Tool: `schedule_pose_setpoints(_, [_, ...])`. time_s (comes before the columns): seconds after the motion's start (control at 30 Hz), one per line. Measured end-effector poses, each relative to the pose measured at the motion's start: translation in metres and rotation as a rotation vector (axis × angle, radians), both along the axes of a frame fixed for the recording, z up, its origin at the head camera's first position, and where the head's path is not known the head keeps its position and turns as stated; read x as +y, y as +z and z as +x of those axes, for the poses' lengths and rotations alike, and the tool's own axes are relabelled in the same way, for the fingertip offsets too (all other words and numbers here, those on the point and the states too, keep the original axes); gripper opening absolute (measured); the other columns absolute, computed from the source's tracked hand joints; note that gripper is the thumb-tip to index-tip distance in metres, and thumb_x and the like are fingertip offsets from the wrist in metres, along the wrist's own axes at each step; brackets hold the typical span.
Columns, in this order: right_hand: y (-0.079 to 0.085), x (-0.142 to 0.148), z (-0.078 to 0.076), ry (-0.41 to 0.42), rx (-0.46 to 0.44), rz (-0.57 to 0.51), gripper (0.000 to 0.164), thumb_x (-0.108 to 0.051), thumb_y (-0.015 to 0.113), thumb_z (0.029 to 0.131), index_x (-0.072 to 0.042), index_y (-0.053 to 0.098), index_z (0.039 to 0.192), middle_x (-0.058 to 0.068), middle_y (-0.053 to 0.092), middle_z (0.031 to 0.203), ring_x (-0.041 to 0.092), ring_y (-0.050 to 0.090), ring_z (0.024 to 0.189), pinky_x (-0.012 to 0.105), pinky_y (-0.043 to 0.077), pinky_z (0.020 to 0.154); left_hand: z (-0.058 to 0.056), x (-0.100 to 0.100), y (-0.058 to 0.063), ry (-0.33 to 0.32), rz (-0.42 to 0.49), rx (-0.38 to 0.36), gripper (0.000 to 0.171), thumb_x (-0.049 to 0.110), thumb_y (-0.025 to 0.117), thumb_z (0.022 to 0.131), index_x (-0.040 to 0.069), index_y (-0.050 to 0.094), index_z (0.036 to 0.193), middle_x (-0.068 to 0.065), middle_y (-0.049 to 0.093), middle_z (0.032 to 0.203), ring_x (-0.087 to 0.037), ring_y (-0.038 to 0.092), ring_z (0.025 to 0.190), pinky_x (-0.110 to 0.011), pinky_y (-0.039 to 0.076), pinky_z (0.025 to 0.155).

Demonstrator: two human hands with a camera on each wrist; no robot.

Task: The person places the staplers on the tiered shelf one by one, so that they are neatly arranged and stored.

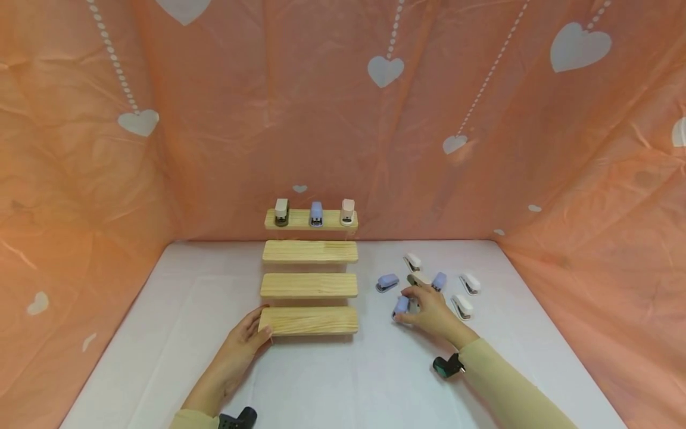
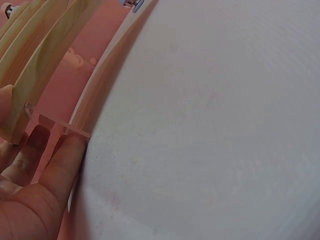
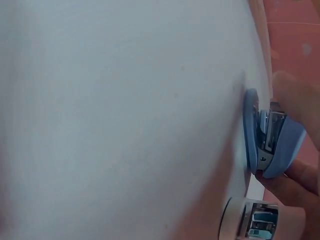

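A tiered display rack with wooden shelves and clear supports stands left of centre. My left hand grips the left end of its lowest shelf, thumb at the front and fingers behind; in the left wrist view the fingers touch the clear support. On the right, my right hand pinches a small lavender-blue stapler between thumb and fingers. The right wrist view shows that stapler at the tabletop, with a pale stapler beside it.
Three staplers stand on the top shelf: grey-green, lavender and pale pink. Around my right hand lie several more, including a lavender one and white ones. Orange cloth with hearts encloses the white table.
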State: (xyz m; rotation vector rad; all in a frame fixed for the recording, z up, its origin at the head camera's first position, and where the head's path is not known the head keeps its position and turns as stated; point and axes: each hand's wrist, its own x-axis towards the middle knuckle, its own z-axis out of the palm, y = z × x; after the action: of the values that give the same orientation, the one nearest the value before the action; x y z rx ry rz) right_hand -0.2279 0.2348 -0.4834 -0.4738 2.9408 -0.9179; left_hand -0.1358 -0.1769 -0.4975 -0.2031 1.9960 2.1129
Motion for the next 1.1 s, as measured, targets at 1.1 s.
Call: schedule_pose_setpoints(1.1, [0.063,-0.053,0.009,0.084,0.003,-0.439,0.061,-0.023,0.082,0.079,-0.011,0.054,0.132,0.008,0.058,0.120,0.024,0.063,0.105,0.043,0.053,0.092,0.001,0.000,-0.001,-0.001,-0.040,0.000,0.068,0.022,0.060,0.097,0.012,0.024,0.153,-0.020,0.017,0.158,-0.033,0.026,0.141,-0.031,0.041,0.103])
